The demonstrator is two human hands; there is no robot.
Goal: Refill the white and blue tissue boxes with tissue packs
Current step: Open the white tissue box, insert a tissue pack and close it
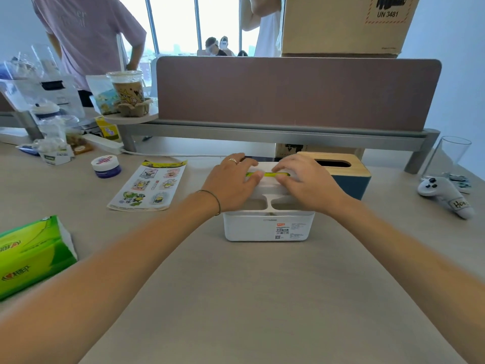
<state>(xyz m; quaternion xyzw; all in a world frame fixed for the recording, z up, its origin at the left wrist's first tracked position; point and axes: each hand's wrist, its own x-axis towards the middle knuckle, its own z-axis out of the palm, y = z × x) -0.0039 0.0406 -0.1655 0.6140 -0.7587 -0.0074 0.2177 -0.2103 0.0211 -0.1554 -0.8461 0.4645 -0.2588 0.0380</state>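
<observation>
Both forearms in the foreground, reaching out over the grey table (262, 298). Green tissue pack (31, 256) at near left edge, lying flat, untouched, well apart from both boxes.

White tissue box (267, 227) centre, label side facing camera, lid on, organiser pockets visible at the near end of its top. Green pack wrapper showing through the lid slot (267, 174), so white box looks loaded already.

Left hand (231, 179) on the lid left of the slot, fingers loosely bent, tips at the slot edge. Right hand (301, 179) mirrored on the right side, fingertips at the slot. Motion blur on both sets of fingers; cannot tell whether pinching anything or just pressing. No tissue visibly pulled through.

Blue tissue box (351, 179) just behind and right of the white one, wooden lid (338, 164) on, oval opening dark, apparently nothing inside.

Step in hand, as a judgement: finishing the white box, either seating the lid or fishing the first sheet up through the slot. Roughly half done.

Next likely needed: release white box, lift wooden lid off blue box, fetch green pack from far left, drop in, re-lid. Long reach across; sticker sheet (148, 185) and small jar (106, 166) near that path.
</observation>
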